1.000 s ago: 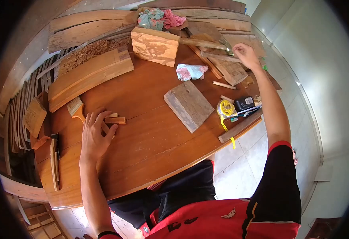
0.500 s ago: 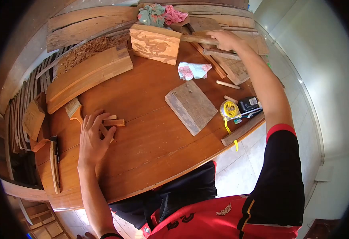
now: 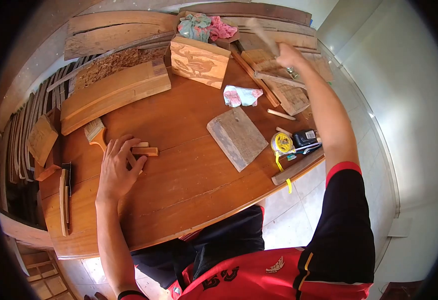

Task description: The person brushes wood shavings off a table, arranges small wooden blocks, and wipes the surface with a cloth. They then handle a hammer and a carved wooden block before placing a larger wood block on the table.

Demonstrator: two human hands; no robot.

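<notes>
My left hand rests on the table, fingers bent and parted over several small wood pieces. Just beyond its fingertips lies a flat paintbrush with an orange handle. Out at the far right, my right hand is closed around a wooden stick, raised and blurred by motion. A small shiny part shows below that fist; I cannot tell whether it belongs to the stick. Left of the fist stands a wood block carved with a bird.
A rough board lies mid-table, with a floral cloth behind it. A yellow tape measure and a black box-like item sit near the right edge. Planks, wood shavings and a long beam line the back.
My right hand has swung the wooden stick up from beside the carved block, tilting it from level to slanted. My left hand has stayed by the wood pieces. The view has shifted slightly.
</notes>
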